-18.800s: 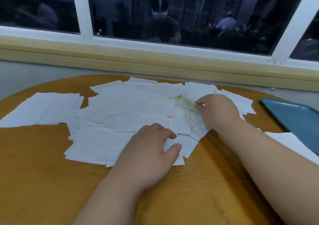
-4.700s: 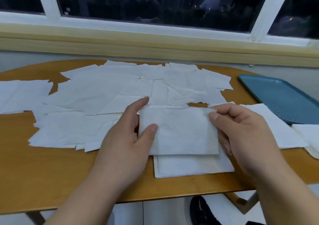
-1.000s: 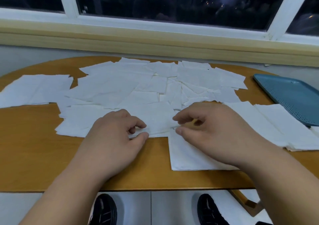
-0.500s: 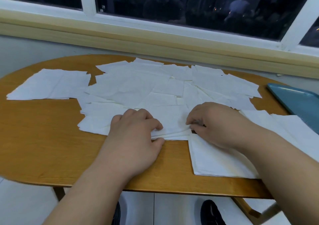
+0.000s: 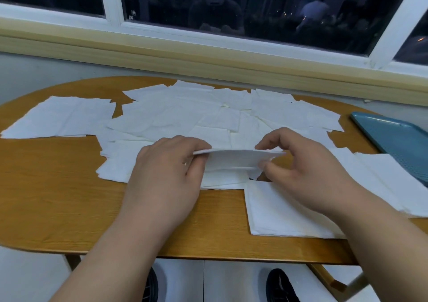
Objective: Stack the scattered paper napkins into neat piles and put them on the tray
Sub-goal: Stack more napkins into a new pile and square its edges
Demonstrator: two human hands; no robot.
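Working over the worktop (image 5: pixel 58 197), scattered napkins (image 5: pixel 185 116) spread behind, blue tray (image 5: pixel 398 144) at far right.
I'd match edges to the started pile (image 5: pixel 278 216) under my right wrist before letting go, keeping the sheet taut. The held napkin (image 5: pixel 234 160) spans my hands, just above the loose sheets: left hand (image 5: pixel 162 176) pinches one end, right hand (image 5: pixel 305 169) the other.

Oval wooden table (image 5: pixel 58 197), honey-coloured grain, spans the middle and lower frame. Behind it, a pale grey wall (image 5: pixel 46 72) meets a cream sill (image 5: pixel 208 58) under a white-framed window (image 5: pixel 111 0) across the top. The dark panes (image 5: pixel 278 5) show dim reflections and small lights at upper right. Pale floor (image 5: pixel 27 278) at the bottom; wooden brace (image 5: pixel 324 277) at lower right.
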